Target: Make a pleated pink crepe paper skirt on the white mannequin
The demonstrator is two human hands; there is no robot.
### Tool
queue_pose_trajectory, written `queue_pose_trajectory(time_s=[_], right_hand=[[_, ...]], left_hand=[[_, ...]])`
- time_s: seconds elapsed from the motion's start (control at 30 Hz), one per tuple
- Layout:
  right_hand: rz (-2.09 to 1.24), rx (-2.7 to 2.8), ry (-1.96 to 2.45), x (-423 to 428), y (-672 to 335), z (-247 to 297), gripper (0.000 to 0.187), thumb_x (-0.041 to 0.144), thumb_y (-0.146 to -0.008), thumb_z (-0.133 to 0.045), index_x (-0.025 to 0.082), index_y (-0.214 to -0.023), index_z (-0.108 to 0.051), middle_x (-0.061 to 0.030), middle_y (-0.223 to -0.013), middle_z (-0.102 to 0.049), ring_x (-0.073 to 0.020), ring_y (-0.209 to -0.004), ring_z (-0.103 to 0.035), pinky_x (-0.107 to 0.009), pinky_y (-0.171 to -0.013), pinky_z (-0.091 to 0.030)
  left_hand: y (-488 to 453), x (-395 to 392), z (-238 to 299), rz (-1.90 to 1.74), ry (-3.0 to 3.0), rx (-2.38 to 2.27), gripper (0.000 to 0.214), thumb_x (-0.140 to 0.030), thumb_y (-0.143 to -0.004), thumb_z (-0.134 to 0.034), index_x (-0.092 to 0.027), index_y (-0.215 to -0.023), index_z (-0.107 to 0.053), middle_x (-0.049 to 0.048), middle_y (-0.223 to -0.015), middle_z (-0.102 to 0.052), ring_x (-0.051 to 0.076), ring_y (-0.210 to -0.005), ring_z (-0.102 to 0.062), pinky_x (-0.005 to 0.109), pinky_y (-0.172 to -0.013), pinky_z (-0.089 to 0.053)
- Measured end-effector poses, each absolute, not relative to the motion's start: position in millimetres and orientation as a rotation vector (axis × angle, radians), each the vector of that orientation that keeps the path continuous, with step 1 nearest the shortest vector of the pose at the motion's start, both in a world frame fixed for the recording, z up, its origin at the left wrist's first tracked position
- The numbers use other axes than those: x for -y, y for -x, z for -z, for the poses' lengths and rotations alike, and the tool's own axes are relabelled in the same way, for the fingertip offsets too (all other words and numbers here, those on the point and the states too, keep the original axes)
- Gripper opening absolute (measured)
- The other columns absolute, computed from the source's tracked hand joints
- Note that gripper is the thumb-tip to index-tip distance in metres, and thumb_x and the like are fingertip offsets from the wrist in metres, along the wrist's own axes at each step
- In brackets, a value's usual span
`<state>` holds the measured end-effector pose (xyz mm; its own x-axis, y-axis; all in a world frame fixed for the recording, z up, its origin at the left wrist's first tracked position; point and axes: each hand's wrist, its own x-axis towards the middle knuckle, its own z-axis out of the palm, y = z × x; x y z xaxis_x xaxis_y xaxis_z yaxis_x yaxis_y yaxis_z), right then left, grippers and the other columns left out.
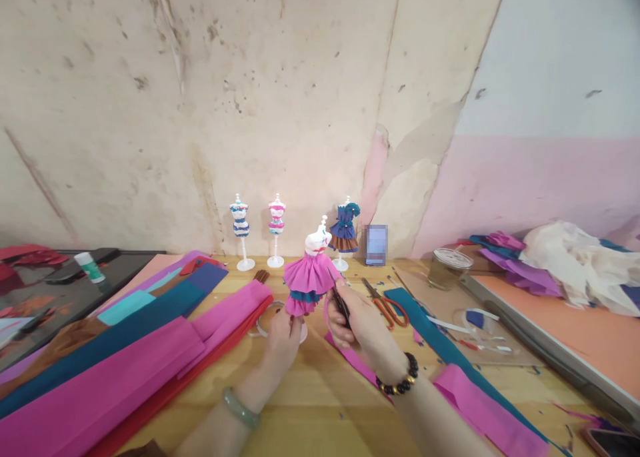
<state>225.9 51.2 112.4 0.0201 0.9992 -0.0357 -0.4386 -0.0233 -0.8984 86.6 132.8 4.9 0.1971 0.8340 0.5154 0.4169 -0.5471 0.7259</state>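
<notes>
A small dress form (316, 242) in a pink tiered skirt (307, 272) is being held, slightly tilted, over the worktop (320, 407), the left hand's (285, 337) fingers apparently being closed around its stand (303, 334) under the skirt. A dark tool (341, 305), type not being discernible, is being gripped by the right hand's (367, 320) fingers. Skirt fitting or trimming is seemingly being done; steady support and light handling are being called for next.

The left forearm (217, 413) and right forearm (433, 413) are slanting inward toward each other; the left hand (283, 340) is holding a low pinch; the right hand (364, 318), sitting slightly higher, is holding a curled grip.
</notes>
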Motion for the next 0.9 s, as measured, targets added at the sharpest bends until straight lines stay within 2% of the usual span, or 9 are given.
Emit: queue_pose_trajectory(time_s=[0.4,0.73,0.9], right_hand=[[-1.387,0.84,0.921,-48.8,-224.3,-115.9,0.054,0.069,-0.065,-0.07,0.021,-0.07,-0.047,0.0132,-0.043,-0.038,-0.0016,-0.029,-0.023,-0.016,-0.028,-0.021],[-1.393,0.843,0.913,-49.9,-225.4,-116.8,0.052,0.069,-0.066,-0.069,0.022,-0.068,-0.046,0.0135,-0.042,-0.037,-0.0022,-0.028,-0.022,-0.017,-0.028,-0.022],[-1.414,0.837,0.921,-49.9,-227.2,-119.4,0.051,0.068,-0.069,-0.067,0.022,-0.067,-0.045,0.0134,-0.041,-0.036,-0.0022,-0.028,-0.021,-0.017,-0.028,-0.019]], left_hand=[[-86.5,-130.1,-7.7,-1.275,-2.085,-1.156,0.031,-0.032,-0.089,-0.037,-0.018,-0.08,-0.063,0.0106,-0.072,-0.067,0.023,-0.067,-0.063,0.034,-0.064,-0.046],[-86.2,-130.3,-8.6,-1.29,-2.102,-1.143,0.037,-0.037,-0.09,-0.034,-0.017,-0.077,-0.062,0.0105,-0.069,-0.067,0.024,-0.066,-0.064,0.033,-0.062,-0.045],[-85.5,-133.4,-3.7,-1.311,-2.11,-1.137,0.037,-0.038,-0.091,-0.035,-0.017,-0.076,-0.062,0.0101,-0.069,-0.067,0.024,-0.065,-0.063,0.033,-0.061,-0.044]])
